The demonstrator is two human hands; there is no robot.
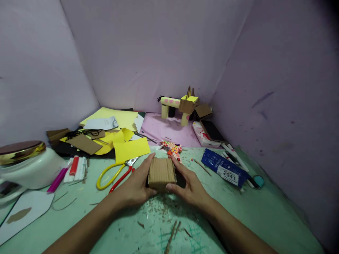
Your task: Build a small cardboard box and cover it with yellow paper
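One head-worn camera looks forward and down over a green worktop (265,211) set into a lilac-walled corner.

The single view sits close above the person's forearms, which enter from the bottom edge, with both hands meeting near the frame's centre. It faces the far corner where the two walls join, taking in the worktop from its near edge to the back. No second view shares the scene.

Home craft corner, green cutting mat (238,211), coloured paper sheets (116,137) far left, scissors (116,173), cardboard animal model (180,106) stood far back, lilac paper backdrop (148,53).
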